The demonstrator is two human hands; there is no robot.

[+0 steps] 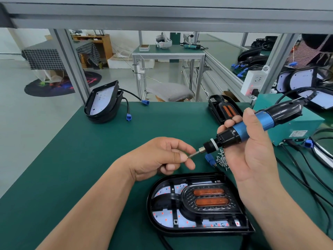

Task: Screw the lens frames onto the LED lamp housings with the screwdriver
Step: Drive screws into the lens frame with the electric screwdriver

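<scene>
Two amber lenses [208,191], black housing [198,231] | right fingers [232,122] grip screwdriver [252,127] | left fingers [182,156] pinch bit [193,155]

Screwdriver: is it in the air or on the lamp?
In the air: the right hand holds the screwdriver clear of the lamp housing, tip pinched in the left hand.

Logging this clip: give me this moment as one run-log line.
right hand: grips screwdriver, raised | left hand: pinches bit tip | lamp: flat on mat | screws: loose pile

Left hand [155,157] and right hand [252,159] run into bare forearms [100,204] (fingers [249,114] short-nailed, nails plain).
</scene>
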